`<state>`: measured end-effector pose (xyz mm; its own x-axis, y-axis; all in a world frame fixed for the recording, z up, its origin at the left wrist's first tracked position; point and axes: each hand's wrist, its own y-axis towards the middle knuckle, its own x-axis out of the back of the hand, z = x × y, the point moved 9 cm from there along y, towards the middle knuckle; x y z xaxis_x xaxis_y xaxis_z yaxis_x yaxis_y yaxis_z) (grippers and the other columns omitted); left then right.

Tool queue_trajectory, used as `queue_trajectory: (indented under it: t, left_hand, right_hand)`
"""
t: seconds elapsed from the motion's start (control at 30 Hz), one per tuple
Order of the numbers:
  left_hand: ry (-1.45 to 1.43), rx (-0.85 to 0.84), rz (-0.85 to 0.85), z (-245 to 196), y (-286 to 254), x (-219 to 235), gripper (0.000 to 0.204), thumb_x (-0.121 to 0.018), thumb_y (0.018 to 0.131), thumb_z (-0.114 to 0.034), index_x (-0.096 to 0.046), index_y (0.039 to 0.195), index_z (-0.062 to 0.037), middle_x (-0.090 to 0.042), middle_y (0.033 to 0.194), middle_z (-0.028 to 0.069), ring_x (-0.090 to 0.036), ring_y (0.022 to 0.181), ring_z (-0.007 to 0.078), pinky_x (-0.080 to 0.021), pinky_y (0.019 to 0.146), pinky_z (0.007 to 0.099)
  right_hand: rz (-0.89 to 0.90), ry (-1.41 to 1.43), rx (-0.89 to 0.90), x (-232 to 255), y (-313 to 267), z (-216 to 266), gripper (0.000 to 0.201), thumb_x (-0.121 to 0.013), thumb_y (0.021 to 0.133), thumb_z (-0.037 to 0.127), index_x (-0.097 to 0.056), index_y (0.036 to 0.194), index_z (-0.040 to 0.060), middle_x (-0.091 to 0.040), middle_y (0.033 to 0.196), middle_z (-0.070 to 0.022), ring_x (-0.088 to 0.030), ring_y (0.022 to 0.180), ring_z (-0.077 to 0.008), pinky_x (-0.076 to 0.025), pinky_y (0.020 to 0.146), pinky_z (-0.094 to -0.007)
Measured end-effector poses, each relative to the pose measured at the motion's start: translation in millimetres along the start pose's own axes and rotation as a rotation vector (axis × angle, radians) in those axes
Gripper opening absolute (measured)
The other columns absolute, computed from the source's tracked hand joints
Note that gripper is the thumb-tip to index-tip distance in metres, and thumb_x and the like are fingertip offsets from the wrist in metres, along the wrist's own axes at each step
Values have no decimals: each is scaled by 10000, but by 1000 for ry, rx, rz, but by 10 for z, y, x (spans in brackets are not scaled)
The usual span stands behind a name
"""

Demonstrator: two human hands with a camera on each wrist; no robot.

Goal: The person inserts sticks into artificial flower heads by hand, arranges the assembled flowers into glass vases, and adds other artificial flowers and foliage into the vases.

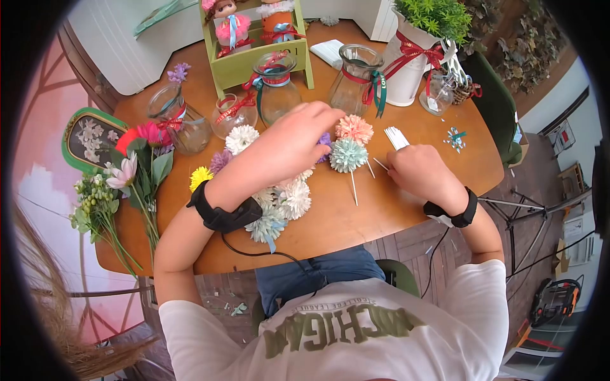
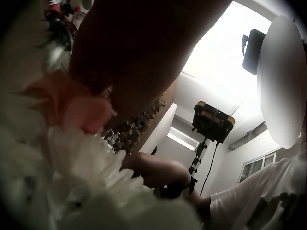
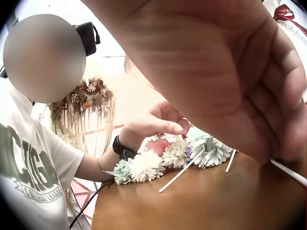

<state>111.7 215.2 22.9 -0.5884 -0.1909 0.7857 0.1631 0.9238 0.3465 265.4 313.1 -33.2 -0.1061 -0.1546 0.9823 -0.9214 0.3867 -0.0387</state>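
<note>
My right hand [image 1: 419,171] pinches a thin white stick [image 3: 290,173] close over the table, its fingers curled. Beyond its knuckles lies a bundle of white sticks [image 1: 396,138]. My left hand [image 1: 298,140] reaches across a heap of artificial flowers, thumb apart from the fingers, fingertips right at the peach flower [image 1: 354,129]. Beside that lies a pale blue-green flower [image 1: 349,155] with a white stick stem [image 1: 354,189] pointing toward me. Under the left forearm are white flowers [image 1: 294,198], partly hidden; a yellow flower [image 1: 201,178] sits left of it. In the left wrist view, white petals [image 2: 86,167] fill the foreground.
Glass vases with ribbons [image 1: 279,95] stand along the back, before a green wooden stand [image 1: 260,60] with dolls. A white potted plant [image 1: 406,70] is at back right. Long-stemmed flowers [image 1: 149,171] lie left. Blue-white scraps [image 1: 455,140] lie right. Wrist cables hang over the front edge.
</note>
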Motion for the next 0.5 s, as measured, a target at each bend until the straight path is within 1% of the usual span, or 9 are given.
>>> queue_trajectory:
  t: [0.07,0.1,0.17,0.2,0.27,0.3,0.37,0.43,0.5]
  left_hand:
    - [176,5,-62,58,-14,83,513,-698,842,-58,-575,1340,-46,-586,1267,145,-548,1195,329,-464,1014,422]
    - [179,5,-64,101,-31,76,513,-698,842,-58,-575,1340,-46,-586,1267,145,-548,1195,329,-464,1014,422]
    - [174,49,37,247,-67,-55,507,-735,818,-107,-604,1305,-53,-587,1299,133,-513,1258,335,-443,1064,418]
    - [177,52,33,297,-77,-73,507,-735,818,-107,-604,1305,-53,-587,1299,133,-513,1258,335,-443,1064,418]
    - [297,-15,154,281,-91,-186,473,-762,791,-138,-645,1241,-54,-593,1308,117,-511,1279,337,-451,1070,412]
    - [297,-12,152,293,-94,-186,473,-762,791,-138,-645,1241,-54,-593,1308,117,-511,1279,337,-451,1070,412]
    - [361,90,244,337,-103,-221,384,-740,777,-89,-680,1154,-59,-611,1264,104,-521,1270,323,-473,1043,411]
    - [404,71,247,369,-129,-227,366,-723,764,-60,-682,1128,-61,-619,1233,98,-531,1250,315,-485,1020,410]
    - [448,54,247,411,-153,-248,352,-706,751,-31,-684,1101,-63,-626,1202,92,-540,1230,308,-498,998,409]
  right_hand:
    - [-20,-11,2,-6,-1,0,138,-691,823,174,-654,771,51,-663,709,-150,-669,674,-346,-526,602,-451]
    - [-87,-33,37,41,-4,26,75,-685,781,129,-663,738,72,-661,684,-132,-686,665,-323,-529,570,-421]
    - [-157,-57,77,107,-14,96,36,-679,739,84,-672,705,92,-660,658,-114,-703,657,-300,-532,538,-391]
    - [-125,-121,70,93,-14,147,46,-691,724,70,-682,693,103,-668,664,-98,-709,668,-282,-530,539,-375]
    - [-96,-186,67,100,1,238,63,-703,709,57,-692,681,114,-676,670,-81,-715,679,-264,-527,540,-359]
    - [-47,-233,80,70,12,290,68,-718,695,56,-709,686,122,-685,681,-69,-719,693,-249,-527,546,-349]
    - [3,-280,95,53,34,344,77,-732,682,54,-725,690,130,-695,693,-57,-724,707,-235,-527,552,-339]
    - [61,-329,116,24,73,363,64,-747,680,76,-746,698,137,-704,705,-45,-727,718,-208,-527,564,-326]
    - [57,-317,104,-32,113,320,51,-743,685,81,-746,702,129,-704,706,-48,-727,719,-216,-531,575,-337]
